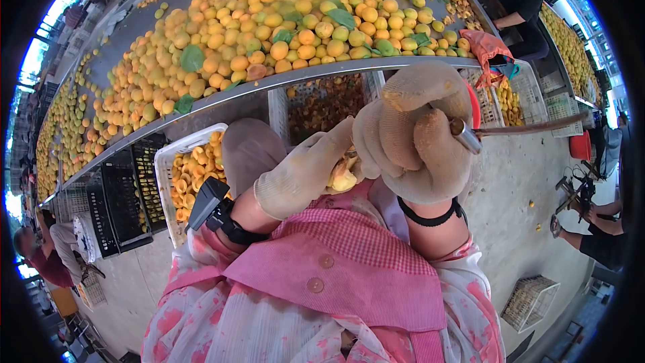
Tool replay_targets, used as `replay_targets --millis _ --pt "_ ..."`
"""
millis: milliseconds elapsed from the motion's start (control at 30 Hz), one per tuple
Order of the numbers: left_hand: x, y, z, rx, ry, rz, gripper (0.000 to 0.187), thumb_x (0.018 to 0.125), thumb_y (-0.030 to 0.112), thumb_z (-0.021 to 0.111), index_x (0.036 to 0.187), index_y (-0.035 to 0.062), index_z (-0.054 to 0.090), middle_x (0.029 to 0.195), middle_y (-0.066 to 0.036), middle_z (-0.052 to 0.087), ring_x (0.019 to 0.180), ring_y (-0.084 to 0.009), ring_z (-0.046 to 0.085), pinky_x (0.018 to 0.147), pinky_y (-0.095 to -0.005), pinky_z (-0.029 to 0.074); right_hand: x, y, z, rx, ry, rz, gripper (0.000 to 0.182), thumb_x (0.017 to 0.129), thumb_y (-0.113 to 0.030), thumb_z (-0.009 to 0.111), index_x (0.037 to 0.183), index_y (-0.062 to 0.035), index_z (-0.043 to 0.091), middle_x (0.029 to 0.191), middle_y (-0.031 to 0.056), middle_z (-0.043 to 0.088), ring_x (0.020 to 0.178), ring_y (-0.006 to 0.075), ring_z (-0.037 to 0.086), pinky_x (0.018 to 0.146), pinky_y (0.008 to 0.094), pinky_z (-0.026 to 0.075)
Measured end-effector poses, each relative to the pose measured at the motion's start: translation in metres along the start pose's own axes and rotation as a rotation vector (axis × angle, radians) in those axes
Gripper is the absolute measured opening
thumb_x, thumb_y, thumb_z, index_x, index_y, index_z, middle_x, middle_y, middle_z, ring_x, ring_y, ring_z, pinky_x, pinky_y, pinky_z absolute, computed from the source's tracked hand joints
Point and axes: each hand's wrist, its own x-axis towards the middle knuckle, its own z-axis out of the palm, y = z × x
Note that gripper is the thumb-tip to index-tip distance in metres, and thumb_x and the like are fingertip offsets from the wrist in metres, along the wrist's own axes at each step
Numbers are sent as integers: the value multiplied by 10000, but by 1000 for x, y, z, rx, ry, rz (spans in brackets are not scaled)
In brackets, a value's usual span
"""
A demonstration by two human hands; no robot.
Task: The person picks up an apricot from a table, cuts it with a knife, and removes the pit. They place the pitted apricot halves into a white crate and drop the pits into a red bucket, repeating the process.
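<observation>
OK, status: L hand, gloved, pinching a pale yellow fruit piece btwn thumb + fingers; R hand, also gloved, is curled tight round a metal-ended tool, w/ a thin brown rod off the collar to approx 3 o'clock, prob. same tool. Fruit piece sits low btwn the hands, over the pink apron, at abt 7 o'clock from R fist. Tool's working end: can't tell, hidden by R hand. Main risk IMO: slip. Gloves look stained; if damp w/ juice, grip drops, and tool could skid into L fingertips, which are v. close. Knit prob. won't stop a sharp edge. 2nd: too hard a pinch on soft flesh → piece squashes or squirts out, falls to lap at 6 o'clock. 3rd: rod swinging toward 1 could snag the red bag at the desk edge. Also, white crate of halves at 9 and pit-coloured scrap crate at 11 are both near, so a careless toss = mixed contents. Desk at 12 is heaped w/ whole fruit; a bump could roll some off.
</observation>
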Motion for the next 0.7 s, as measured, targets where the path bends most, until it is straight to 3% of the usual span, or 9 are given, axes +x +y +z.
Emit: replay_targets --millis 67,133,267,367,433,533,567,633,700 --pt "0 1 0 30 -46 -19 590 777 37 694 1310 -4 444 1035 -190 605 975 -376 589 850 -432 485 2 3 -4 78 -29 24 310 1022 -175 363 1225 32 473 526 -49 350 362 56 293 368 232 303" --pt "-4 -6 3 77 -7 -10 424 782 106 745 1165 58 573 1040 -154 652 962 -363 649 797 -409 512 3 7 -7 150 -71 53 321 1030 -192 357 1236 27 470 521 -52 343 359 56 288 365 234 304" --pt "6 1 -6 78 -82 -2 401 796 89 729 1160 41 567 993 -123 647 895 -320 655 780 -374 512 6 10 -16 281 -169 108 345 1046 -226 344 1257 19 464 511 -57 329 353 57 279 361 237 307" --pt "14 10 -10 -271 -326 -243 397 808 23 708 1178 25 564 944 -82 627 814 -203 625 757 -300 499 8 12 -23 358 -205 141 362 1057 -252 335 1272 12 460 503 -61 318 348 58 272 358 240 308" --pt "9 11 2 -231 -53 -104 436 819 -48 674 1228 -3 530 892 -31 587 779 -113 559 735 -240 470 6 15 -24 450 -124 138 383 1066 -264 305 1287 9 460 496 -63 311 346 56 267 356 240 322" --pt "7 3 3 -402 -92 -102 496 812 -80 670 1270 -19 490 872 -9 577 782 -85 554 727 -223 464 6 17 -26 554 -77 164 351 1062 -223 285 1235 18 472 527 -49 298 358 73 251 375 250 281" --pt "5 1 3 -402 -91 -104 496 812 -80 670 1270 -19 490 872 -9 577 782 -85 554 727 -223 464 6 18 -27 603 -75 167 358 1062 -223 284 1254 15 470 527 -48 294 356 74 250 374 252 286" --pt "4 -3 3 -281 -121 33 647 861 22 621 1426 10 307 886 -64 608 750 -197 575 699 -298 486 4 21 -28 619 -47 182 368 1063 -231 284 1269 13 467 529 -49 293 359 73 255 376 253 294" --pt "0 -13 9 -229 -90 69 656 864 26 623 1431 -2 293 883 -68 601 749 -205 576 695 -296 485 3 23 -29 636 -20 197 379 1064 -239 284 1285 11 464 532 -50 292 361 72 260 378 255 301"
